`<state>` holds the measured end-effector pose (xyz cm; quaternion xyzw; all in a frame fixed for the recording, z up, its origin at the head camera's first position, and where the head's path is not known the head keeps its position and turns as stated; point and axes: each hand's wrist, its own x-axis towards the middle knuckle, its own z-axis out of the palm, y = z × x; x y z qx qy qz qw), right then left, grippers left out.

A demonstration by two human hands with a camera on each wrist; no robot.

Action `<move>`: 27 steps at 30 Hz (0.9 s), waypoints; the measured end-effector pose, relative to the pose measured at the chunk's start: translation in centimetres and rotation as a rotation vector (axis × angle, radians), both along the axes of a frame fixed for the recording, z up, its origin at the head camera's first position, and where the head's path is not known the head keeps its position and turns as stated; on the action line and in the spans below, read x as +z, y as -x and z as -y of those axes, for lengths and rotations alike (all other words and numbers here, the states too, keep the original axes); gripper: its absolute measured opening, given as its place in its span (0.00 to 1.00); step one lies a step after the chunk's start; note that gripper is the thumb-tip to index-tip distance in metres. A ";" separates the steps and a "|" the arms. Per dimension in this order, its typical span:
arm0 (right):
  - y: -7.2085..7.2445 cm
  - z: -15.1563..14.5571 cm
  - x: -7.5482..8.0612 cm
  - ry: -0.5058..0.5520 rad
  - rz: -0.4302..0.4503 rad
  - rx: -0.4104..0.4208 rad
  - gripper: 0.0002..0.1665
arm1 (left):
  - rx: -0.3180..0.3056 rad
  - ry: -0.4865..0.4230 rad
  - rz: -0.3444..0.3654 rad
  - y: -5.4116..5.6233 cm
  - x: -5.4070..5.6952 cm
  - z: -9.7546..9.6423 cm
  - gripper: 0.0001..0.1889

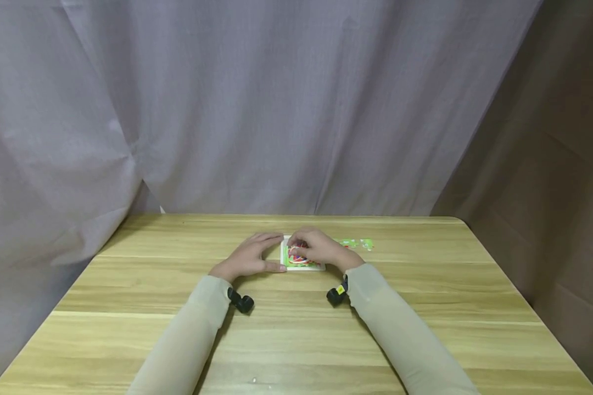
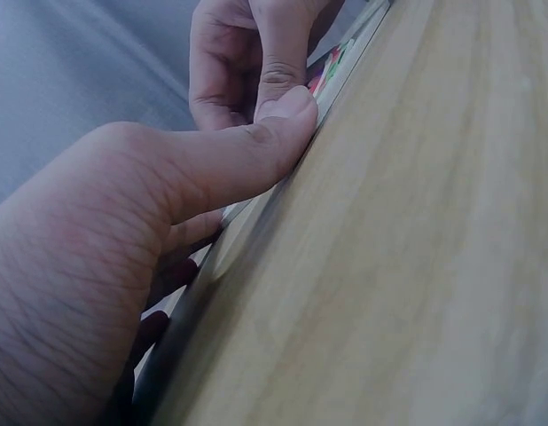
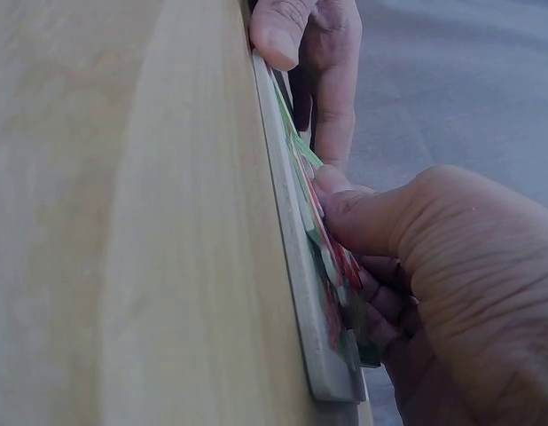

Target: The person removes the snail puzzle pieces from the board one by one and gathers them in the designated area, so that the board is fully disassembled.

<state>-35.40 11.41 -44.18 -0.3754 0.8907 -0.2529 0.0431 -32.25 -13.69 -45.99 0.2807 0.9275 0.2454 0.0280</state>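
Note:
A small jigsaw puzzle board (image 1: 284, 258) with a pale rim lies flat on the table, its picture green, red and blue. Spread along the board's left side, the left hand (image 1: 249, 257) has its thumb and fingers fairly straight; its thumb (image 2: 256, 151) touches the near corner. Over the picture, the right hand (image 1: 321, 247) has its fingers bent. In the right wrist view, that hand's thumb and fingertips pinch a puzzle piece (image 3: 302, 153), which is tilted up from the board. The right hand hides much of the picture in the head view.
Loose green puzzle pieces (image 1: 367, 244) lie right of the board, partly behind the right hand. The wooden table (image 1: 286, 340) runs back to a grey curtain (image 1: 237, 109). A brown curtain (image 1: 563, 164) hangs at the right. Each wrist wears a black camera (image 1: 244, 303).

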 end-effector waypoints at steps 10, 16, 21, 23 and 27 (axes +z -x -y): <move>-0.1 0.1 0.1 0.055 0.035 0.008 0.10 | 0.002 -0.002 0.009 0.0 -0.1 0.0 0.51; -0.1 0.1 0.2 0.075 0.054 -0.009 0.09 | 0.006 -0.007 0.012 0.0 0.0 0.1 0.51; 0.1 0.0 0.1 0.089 0.056 -0.009 0.09 | 0.003 0.001 0.017 -0.1 0.0 0.0 0.51; 0.1 -0.1 0.1 0.115 0.065 -0.013 0.09 | 0.005 -0.003 0.008 -0.1 0.1 0.0 0.51; 0.0 -0.3 0.1 0.159 0.091 -0.032 0.08 | 0.004 -0.002 0.001 0.0 0.1 -0.1 0.51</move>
